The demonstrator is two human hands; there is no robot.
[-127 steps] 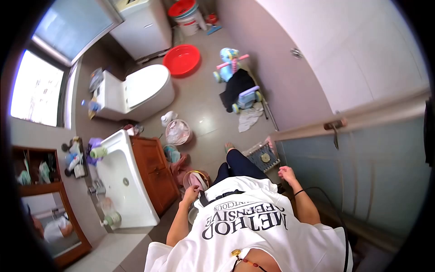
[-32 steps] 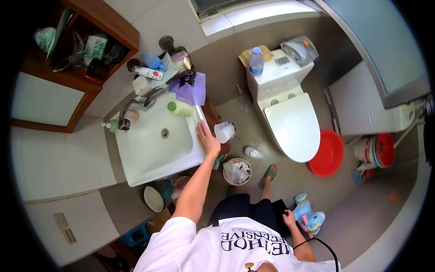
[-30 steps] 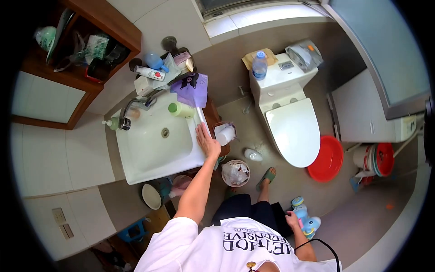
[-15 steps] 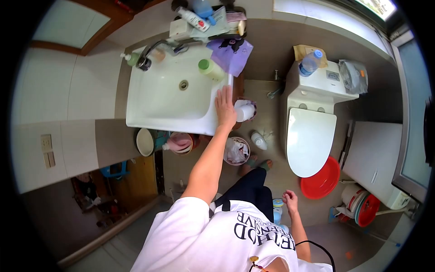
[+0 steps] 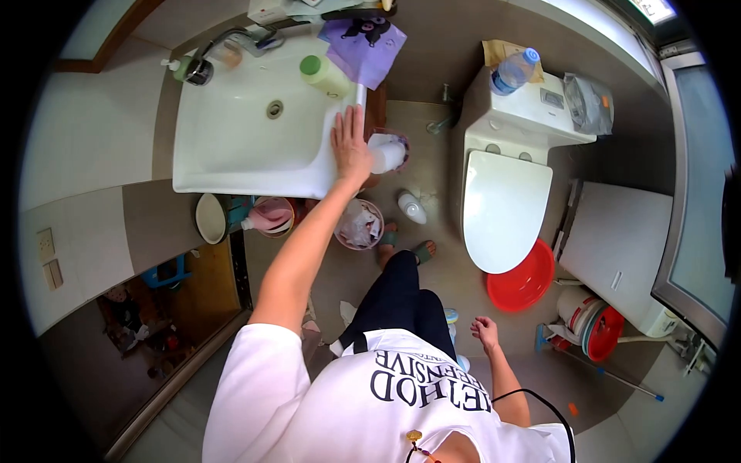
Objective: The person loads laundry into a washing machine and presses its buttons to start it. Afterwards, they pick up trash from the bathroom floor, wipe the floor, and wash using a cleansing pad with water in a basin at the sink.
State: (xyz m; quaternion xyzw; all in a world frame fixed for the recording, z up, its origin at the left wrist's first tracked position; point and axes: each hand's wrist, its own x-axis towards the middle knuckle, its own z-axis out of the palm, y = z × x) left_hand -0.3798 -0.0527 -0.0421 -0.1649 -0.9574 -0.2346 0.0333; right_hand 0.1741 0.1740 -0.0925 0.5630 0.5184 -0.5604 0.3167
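My left hand (image 5: 351, 150) lies flat on the right rim of the white sink (image 5: 255, 181), fingers stretched out and holding nothing. Just beyond its fingertips, a pale green bottle with a green cap (image 5: 324, 76) lies tilted inside the basin. A purple bag with a dark cartoon figure (image 5: 363, 46) hangs over the sink's back right corner. My right hand (image 5: 485, 332) hangs low at my side, loosely bent and open, with nothing visible in it. The chrome faucet (image 5: 231, 42) arches over the back left of the basin.
On the right stands a white toilet (image 5: 505, 208), with a water bottle (image 5: 515, 71) on its tank. A red basin (image 5: 525, 282) sits beside it. A waste bin (image 5: 360, 225) and a white bottle (image 5: 411, 207) are on the floor near my feet.
The view has shifted, so the sink and toilet appear further up and left. My left hand stays on the sink rim, and my right hand still hangs at my side.
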